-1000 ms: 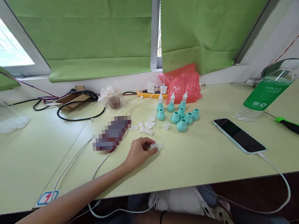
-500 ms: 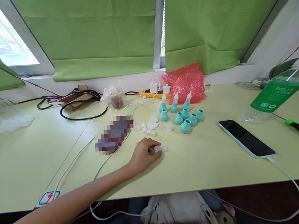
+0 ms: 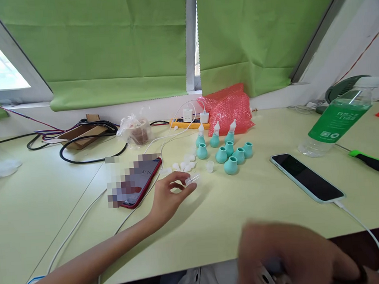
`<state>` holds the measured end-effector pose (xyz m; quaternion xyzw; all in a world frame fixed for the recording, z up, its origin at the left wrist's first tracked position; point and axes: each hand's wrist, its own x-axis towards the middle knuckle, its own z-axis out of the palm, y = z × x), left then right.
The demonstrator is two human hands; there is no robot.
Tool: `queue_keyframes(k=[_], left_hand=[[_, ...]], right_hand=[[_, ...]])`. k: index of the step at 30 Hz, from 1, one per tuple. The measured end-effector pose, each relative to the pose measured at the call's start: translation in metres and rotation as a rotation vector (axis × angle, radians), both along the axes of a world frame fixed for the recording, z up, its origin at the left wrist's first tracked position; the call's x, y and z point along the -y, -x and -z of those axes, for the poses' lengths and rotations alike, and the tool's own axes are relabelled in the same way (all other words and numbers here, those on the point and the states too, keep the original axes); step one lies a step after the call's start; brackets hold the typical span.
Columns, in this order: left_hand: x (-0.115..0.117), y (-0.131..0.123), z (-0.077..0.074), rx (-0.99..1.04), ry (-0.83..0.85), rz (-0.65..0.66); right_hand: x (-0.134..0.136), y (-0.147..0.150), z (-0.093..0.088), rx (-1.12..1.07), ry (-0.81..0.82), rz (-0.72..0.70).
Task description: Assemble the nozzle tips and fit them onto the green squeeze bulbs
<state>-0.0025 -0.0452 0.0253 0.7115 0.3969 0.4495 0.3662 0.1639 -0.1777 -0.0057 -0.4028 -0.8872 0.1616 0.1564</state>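
Observation:
Between the thumb and fingers of my left hand (image 3: 167, 195) is a small clear plastic tube (image 3: 192, 179), held just above the table. My right hand (image 3: 281, 248) is smeared by motion at the near table edge, so its fingers cannot be made out. Beyond the tube lie several small white plastic pieces (image 3: 188, 161) and a short clear cup-like piece (image 3: 210, 166). Several mint-green bulbs with open necks (image 3: 231, 165) stand to their right. Behind these, three more mint-green bulbs (image 3: 214, 140) carry translucent pointed nozzles (image 3: 216, 128).
A red-cased phone (image 3: 140, 184) lies left of my left hand, a charging phone (image 3: 305, 178) to the right. Farther back are a green-labelled bottle (image 3: 339, 120), a screwdriver-like handle (image 3: 374, 162), red bubble wrap (image 3: 228, 111), an orange power strip (image 3: 183, 124) and a cardboard box (image 3: 82, 138).
My left hand has lifted the clear tube off the table and tilted it. My right hand has come into view at the lower right. The camera has turned slightly right.

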Motion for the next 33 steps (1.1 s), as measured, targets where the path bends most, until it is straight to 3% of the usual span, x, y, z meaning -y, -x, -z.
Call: queue_keyframes(k=[3,4,5,8,12,15,18,23,25,28,29,31,33], left_hand=[[0.005,0.002,0.005,0.036,-0.049,0.011],[0.007,0.002,0.006,0.038,-0.059,0.021],[0.008,0.003,0.006,0.038,-0.055,0.038],[0.008,0.004,0.003,0.057,0.056,0.113],[0.005,0.002,0.003,0.102,0.288,0.227],[0.003,0.003,0.004,0.098,0.381,0.308],[0.0,0.006,0.003,0.016,0.359,0.325],[-0.001,0.006,0.001,-0.225,0.057,0.086],[-0.001,0.004,-0.002,-0.313,-0.054,0.053],[-0.017,0.015,-0.019,-0.351,-0.26,-0.017],[-0.03,0.026,-0.029,-0.337,-0.346,-0.116],[-0.066,0.058,-0.05,-0.274,-0.534,-0.47],[-0.108,0.097,-0.067,-0.239,-0.558,-0.835]], right_hand=[[-0.065,-0.015,-0.04,-0.223,-0.145,0.243],[-0.081,-0.015,-0.045,-0.335,-0.19,0.301],[-0.094,-0.014,-0.045,-0.395,-0.165,0.272],[-0.113,-0.008,-0.029,-0.476,-0.168,0.111],[-0.12,-0.007,-0.005,-0.527,-0.369,-0.036],[-0.121,-0.01,0.0,-0.484,-0.403,-0.068],[-0.118,-0.011,-0.001,-0.448,-0.337,-0.034],[-0.116,-0.01,-0.001,-0.361,-0.215,0.047],[-0.116,-0.01,-0.002,-0.318,-0.196,0.07],[-0.116,-0.01,-0.003,-0.275,-0.182,0.057],[-0.116,-0.01,-0.002,-0.271,-0.181,0.047],[-0.117,-0.01,-0.002,-0.262,-0.181,0.029],[-0.117,-0.009,-0.002,-0.257,-0.178,0.014]])
